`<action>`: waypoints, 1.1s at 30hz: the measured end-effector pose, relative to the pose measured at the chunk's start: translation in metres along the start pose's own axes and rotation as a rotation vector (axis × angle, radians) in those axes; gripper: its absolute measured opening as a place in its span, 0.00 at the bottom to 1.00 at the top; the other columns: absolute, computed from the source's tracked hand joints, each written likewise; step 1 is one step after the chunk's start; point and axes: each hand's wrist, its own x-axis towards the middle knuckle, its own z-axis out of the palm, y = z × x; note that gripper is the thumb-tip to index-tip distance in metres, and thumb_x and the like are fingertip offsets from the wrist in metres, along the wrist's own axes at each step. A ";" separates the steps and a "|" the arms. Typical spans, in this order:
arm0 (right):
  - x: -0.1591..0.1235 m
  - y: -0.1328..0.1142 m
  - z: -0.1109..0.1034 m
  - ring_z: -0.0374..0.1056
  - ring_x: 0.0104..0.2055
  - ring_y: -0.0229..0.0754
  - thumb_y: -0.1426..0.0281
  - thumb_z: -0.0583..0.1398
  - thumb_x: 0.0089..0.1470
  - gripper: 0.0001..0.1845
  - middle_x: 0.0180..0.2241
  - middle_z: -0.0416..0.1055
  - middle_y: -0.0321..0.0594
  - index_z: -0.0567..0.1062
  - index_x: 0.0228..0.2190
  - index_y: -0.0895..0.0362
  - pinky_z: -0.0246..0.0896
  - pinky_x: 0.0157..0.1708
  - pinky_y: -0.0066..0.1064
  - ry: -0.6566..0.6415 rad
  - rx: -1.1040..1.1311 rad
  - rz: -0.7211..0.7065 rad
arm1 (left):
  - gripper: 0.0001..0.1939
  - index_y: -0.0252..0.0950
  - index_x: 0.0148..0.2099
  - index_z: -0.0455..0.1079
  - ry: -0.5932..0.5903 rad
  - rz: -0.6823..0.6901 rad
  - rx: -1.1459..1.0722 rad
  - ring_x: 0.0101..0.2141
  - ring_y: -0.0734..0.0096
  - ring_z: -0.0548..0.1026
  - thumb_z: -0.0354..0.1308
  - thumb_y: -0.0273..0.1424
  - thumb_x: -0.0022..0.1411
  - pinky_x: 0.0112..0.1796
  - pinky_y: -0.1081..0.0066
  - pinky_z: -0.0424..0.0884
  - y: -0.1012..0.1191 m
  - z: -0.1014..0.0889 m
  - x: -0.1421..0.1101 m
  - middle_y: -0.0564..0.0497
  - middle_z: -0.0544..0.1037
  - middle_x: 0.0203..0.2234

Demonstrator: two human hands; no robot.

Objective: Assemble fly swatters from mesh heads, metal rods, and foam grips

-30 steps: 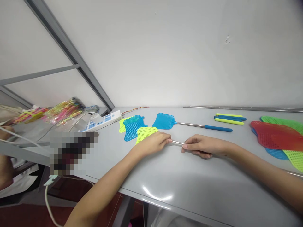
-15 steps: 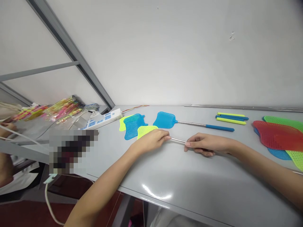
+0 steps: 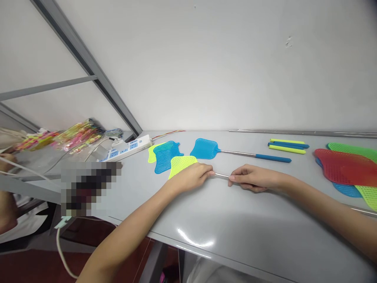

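My left hand is closed in a pinch around the near end of a yellow fly swatter head; the fingers hide its neck. A thin metal rod runs from those fingertips to my right hand, which pinches it between thumb and fingers. The rod's far end is hidden in the right hand. Behind my hands lies a blue fly swatter with a metal shaft and a blue grip. Beside the left hand, a loose blue swatter head overlaps another yellow head.
Several yellow and blue handle grips lie at the back right. A pile of red, green, blue and yellow swatter heads is at far right. Long metal rods lie along the wall. A power strip and bagged goods are at left.
Both hands stay on the swatter and rod. The left hand has shifted slightly right, showing more of the yellow head, and the right hand slightly left, so the rod between them looks shorter.
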 end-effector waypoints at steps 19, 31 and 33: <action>-0.001 -0.001 0.003 0.43 0.10 0.24 0.55 0.52 0.54 0.21 0.14 0.56 0.27 0.71 0.33 0.60 0.36 0.07 0.19 0.059 -0.021 0.016 | 0.16 0.35 0.29 0.61 -0.012 -0.020 -0.002 0.27 0.71 0.66 0.39 0.33 0.66 0.28 0.73 0.58 0.004 -0.001 0.001 0.52 0.69 0.23; 0.001 0.002 0.004 0.45 0.08 0.24 0.53 0.52 0.53 0.23 0.13 0.58 0.28 0.72 0.33 0.60 0.38 0.06 0.19 0.065 -0.017 0.008 | 0.17 0.36 0.28 0.61 -0.014 -0.046 -0.019 0.26 0.71 0.65 0.38 0.34 0.66 0.27 0.72 0.57 0.004 -0.001 0.001 0.53 0.67 0.22; 0.001 0.002 0.004 0.46 0.08 0.25 0.53 0.52 0.53 0.23 0.14 0.59 0.28 0.72 0.32 0.60 0.38 0.06 0.19 0.072 -0.019 0.008 | 0.17 0.36 0.28 0.61 -0.017 -0.052 -0.020 0.26 0.71 0.64 0.38 0.34 0.66 0.27 0.72 0.57 0.004 -0.001 0.002 0.53 0.67 0.21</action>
